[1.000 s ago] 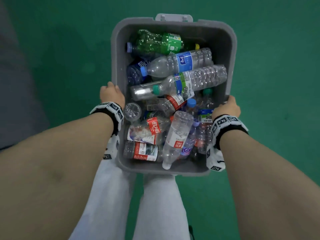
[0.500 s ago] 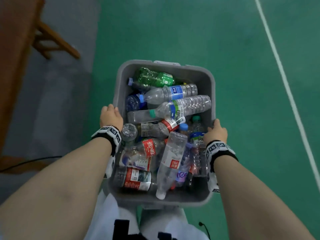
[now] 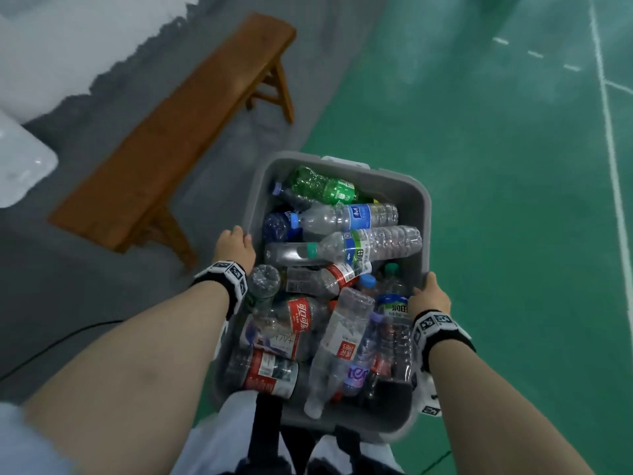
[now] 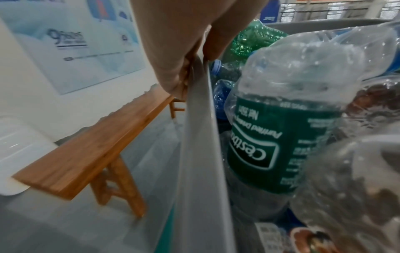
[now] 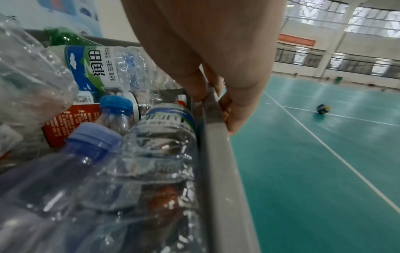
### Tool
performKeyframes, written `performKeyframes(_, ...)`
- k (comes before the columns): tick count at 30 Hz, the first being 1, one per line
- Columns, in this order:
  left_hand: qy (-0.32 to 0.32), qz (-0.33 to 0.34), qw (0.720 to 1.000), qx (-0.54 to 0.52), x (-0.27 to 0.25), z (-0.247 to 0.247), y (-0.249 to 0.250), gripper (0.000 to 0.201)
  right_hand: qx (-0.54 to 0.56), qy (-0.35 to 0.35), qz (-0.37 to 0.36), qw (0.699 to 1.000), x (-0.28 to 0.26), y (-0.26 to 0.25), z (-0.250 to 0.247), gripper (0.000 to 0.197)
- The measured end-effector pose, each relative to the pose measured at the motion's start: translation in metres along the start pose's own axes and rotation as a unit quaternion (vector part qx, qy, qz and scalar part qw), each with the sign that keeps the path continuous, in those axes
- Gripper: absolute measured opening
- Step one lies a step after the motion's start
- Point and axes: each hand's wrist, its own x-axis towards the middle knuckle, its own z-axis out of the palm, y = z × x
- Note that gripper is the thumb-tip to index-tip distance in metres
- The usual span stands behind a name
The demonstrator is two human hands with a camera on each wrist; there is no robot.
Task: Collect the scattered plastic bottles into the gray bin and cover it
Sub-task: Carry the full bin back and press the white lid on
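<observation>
I carry the gray bin [image 3: 424,214] in front of my legs, off the floor. It is packed with several plastic bottles, among them a green one [image 3: 322,186] at the far end and a clear one with a red label [image 3: 337,347] near me. My left hand [image 3: 236,246] grips the bin's left rim [image 4: 197,119], thumb inside and fingers [image 4: 173,77] outside. My right hand [image 3: 428,296] grips the right rim [image 5: 216,145] the same way, with its fingers [image 5: 233,111] curled over the edge. No lid shows on the bin.
A long wooden bench [image 3: 178,132] stands on the grey floor strip to the left, close to the bin's left side. A white object [image 3: 20,166] lies past its near end. Green court floor with white lines [image 3: 613,159] spreads to the right. A ball [image 5: 323,108] lies far off.
The bin has stayed in both hands while my view swung up and left. The wooden bench and the grey floor strip have come into view at the left.
</observation>
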Motion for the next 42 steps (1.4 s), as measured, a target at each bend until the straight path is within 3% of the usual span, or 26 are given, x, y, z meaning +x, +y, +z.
performKeyframes(6, 0.039, -0.082, 0.996, -0.02, -0.063, -0.033, -0.079, 0.028, -0.048, -0.063, -0.087, 0.993, -0.045, -0.024, 0.032, 0.028)
performKeyframes(9, 0.048, -0.154, 0.986, -0.03, -0.109, -0.036, -0.116, 0.029, -0.101, -0.1, -0.143, 0.98, -0.065, -0.036, 0.045, 0.028)
performKeyframes(15, 0.112, -0.264, 0.956, -0.056, -0.205, -0.057, -0.182, 0.029, -0.16, -0.154, -0.256, 0.941, -0.132, -0.061, 0.083, 0.03)
performKeyframes(21, 0.165, -0.351, 0.92, -0.063, -0.286, -0.091, -0.277, 0.027, -0.205, -0.168, -0.351, 0.898, -0.217, -0.111, 0.154, 0.031)
performKeyframes(28, 0.187, -0.4, 0.894, -0.075, -0.331, -0.161, -0.391, 0.029, -0.22, -0.184, -0.408, 0.867, -0.326, -0.162, 0.24, 0.046)
performKeyframes(33, 0.196, -0.436, 0.873, -0.1, -0.351, -0.182, -0.447, 0.027, -0.237, -0.186, -0.444, 0.844, -0.379, -0.204, 0.274, 0.042)
performKeyframes(42, 0.193, -0.488, 0.842, -0.125, -0.314, -0.218, -0.519, 0.033, -0.237, -0.2, -0.483, 0.819, -0.42, -0.295, 0.337, 0.045)
